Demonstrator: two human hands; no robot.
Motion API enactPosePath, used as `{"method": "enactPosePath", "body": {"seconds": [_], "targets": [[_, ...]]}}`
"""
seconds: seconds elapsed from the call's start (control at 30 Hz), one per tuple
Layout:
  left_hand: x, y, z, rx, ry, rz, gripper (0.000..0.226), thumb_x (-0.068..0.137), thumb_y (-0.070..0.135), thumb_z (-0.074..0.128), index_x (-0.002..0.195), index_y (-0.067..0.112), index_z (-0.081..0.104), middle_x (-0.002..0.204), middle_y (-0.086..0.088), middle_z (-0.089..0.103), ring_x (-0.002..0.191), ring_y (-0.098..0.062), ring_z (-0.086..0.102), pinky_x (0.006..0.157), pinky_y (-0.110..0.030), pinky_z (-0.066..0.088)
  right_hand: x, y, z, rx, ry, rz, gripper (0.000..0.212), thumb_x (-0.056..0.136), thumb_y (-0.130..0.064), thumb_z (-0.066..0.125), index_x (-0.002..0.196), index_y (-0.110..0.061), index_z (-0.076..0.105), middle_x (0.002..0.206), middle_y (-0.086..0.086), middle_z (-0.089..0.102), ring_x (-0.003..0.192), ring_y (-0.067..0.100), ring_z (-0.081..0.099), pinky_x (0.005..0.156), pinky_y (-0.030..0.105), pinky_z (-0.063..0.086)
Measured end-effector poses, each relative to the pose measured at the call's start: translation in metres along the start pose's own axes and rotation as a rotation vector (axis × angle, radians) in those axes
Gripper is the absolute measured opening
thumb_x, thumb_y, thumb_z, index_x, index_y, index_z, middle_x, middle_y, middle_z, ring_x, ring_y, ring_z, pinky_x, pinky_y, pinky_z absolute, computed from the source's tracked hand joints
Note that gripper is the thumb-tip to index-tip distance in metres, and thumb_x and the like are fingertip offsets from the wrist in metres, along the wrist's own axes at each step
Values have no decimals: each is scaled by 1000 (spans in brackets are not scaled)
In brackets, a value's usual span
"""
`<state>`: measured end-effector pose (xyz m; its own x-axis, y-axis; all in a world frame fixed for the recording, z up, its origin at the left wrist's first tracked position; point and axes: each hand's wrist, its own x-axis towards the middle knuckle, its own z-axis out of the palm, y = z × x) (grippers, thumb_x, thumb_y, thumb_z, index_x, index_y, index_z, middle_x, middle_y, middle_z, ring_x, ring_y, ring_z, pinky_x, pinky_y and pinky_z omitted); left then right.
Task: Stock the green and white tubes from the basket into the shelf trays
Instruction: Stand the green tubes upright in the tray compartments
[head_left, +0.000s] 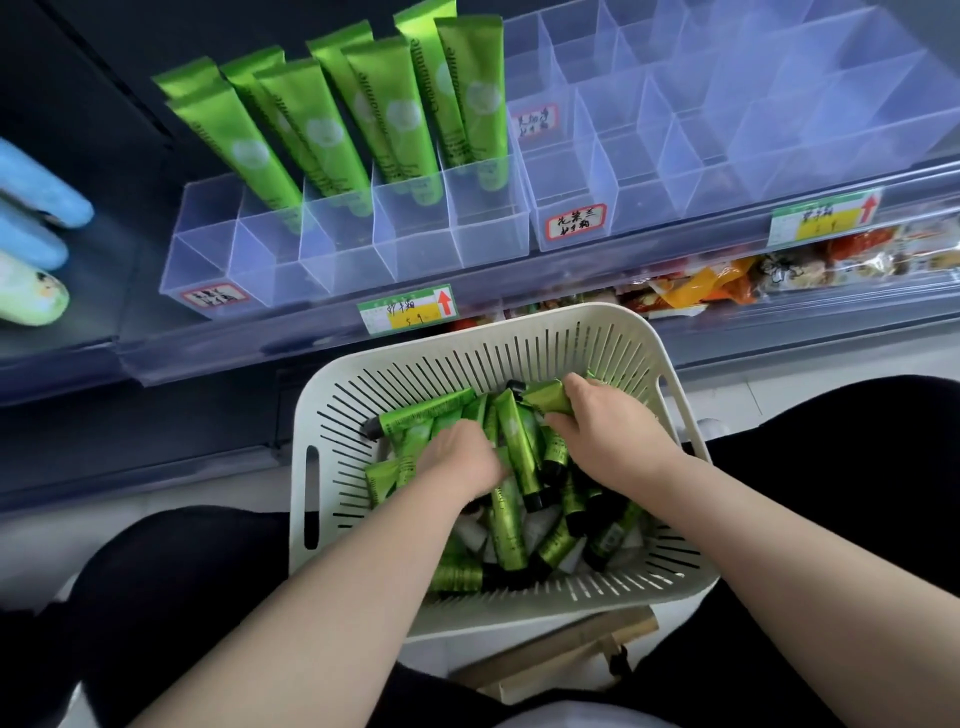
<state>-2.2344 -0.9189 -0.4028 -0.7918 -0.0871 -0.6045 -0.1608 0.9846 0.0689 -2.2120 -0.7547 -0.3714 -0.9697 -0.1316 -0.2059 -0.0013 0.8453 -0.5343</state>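
A white slotted basket (483, 353) sits on my lap, filled with several green tubes with black caps (519, 457). Both hands are down inside it. My left hand (460, 457) reaches into the pile with its fingers curled among the tubes; what it grips is hidden. My right hand (608, 436) grips a green tube (545, 397) near the basket's far wall. On the shelf above, a clear divided tray (332, 254) holds several green tubes standing upright (322, 130) in its back cells, while its front cells are bare.
A second clear divided tray (701, 145) with handwritten labels stands to the right on the shelf. Price tags (408, 309) line the shelf edge. Blue and pale green items (31, 228) lie at far left. Snack packets (727, 283) fill the shelf below.
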Motion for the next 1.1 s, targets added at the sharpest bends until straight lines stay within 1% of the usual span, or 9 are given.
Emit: {"method": "enactPosePath", "body": {"seconds": [0.07, 0.17, 0.3, 0.43, 0.57, 0.7, 0.83, 0.93, 1.1], "targets": [[-4, -6, -9, -75, 45, 30, 14, 80, 31, 66, 91, 22, 69, 81, 4, 61, 71, -19, 57, 55, -26, 41, -1, -4, -2, 4, 11, -27, 18, 95, -28, 52, 98, -12, 46, 91, 0, 47, 90, 30, 57, 68, 34, 42], [-11, -18, -25, -262, 96, 121, 12, 84, 25, 65, 96, 24, 64, 93, 1, 64, 84, -22, 60, 68, -29, 49, -3, -14, -9, 70, 57, -92, 29, 90, -24, 58, 116, -14, 50, 104, 4, 59, 93, 30, 59, 73, 37, 48], [-24, -43, -45, -480, 234, 249, 11, 90, 20, 65, 100, 21, 61, 82, 1, 68, 74, -20, 62, 62, -27, 45, -2, -35, -21, 101, 113, -176, 29, 87, -21, 61, 114, -18, 52, 99, 4, 63, 91, 29, 60, 73, 38, 47], [-47, -71, -89, -523, 512, 336, 25, 89, 12, 63, 112, 23, 65, 82, 2, 70, 80, -18, 66, 76, -30, 50, 4, -71, -42, 137, 219, -270, 27, 85, -20, 63, 111, -19, 57, 99, 3, 60, 90, 27, 58, 73, 38, 47], [-66, -102, -139, -677, 667, 381, 23, 86, 20, 60, 100, 37, 63, 85, 3, 72, 82, -20, 68, 80, -41, 55, 12, -118, -67, 135, 321, -376, 26, 82, -21, 65, 108, -20, 61, 93, 3, 60, 88, 28, 58, 73, 39, 48], [-84, -132, -189, -825, 862, 342, 29, 78, 25, 53, 85, 53, 59, 75, 0, 72, 75, -23, 71, 76, -49, 58, 21, -165, -87, 119, 385, -456, 27, 83, -23, 63, 110, -25, 59, 98, 1, 61, 89, 27, 59, 74, 40, 50], [-85, -151, -238, -834, 1042, 326, 35, 84, 13, 54, 80, 48, 57, 67, 0, 68, 70, -21, 70, 73, -46, 59, 36, -205, -102, 63, 449, -533, 31, 88, -17, 58, 118, -22, 57, 99, 4, 59, 79, 27, 57, 68, 38, 48], [-66, -163, -272, -784, 1123, 301, 31, 84, 12, 53, 86, 42, 57, 70, -1, 66, 76, -24, 67, 74, -45, 58, 49, -229, -109, 23, 470, -561, 29, 92, -15, 53, 121, -21, 55, 103, 5, 58, 76, 28, 56, 65, 40, 50], [-23, -162, -308, -701, 1138, 228, 26, 85, 7, 51, 93, 29, 63, 76, -1, 66, 78, -25, 65, 73, -36, 55, 64, -240, -112, -47, 548, -523, 26, 93, -21, 53, 118, -28, 55, 104, -2, 61, 88, 24, 57, 65, 37, 50]]}}
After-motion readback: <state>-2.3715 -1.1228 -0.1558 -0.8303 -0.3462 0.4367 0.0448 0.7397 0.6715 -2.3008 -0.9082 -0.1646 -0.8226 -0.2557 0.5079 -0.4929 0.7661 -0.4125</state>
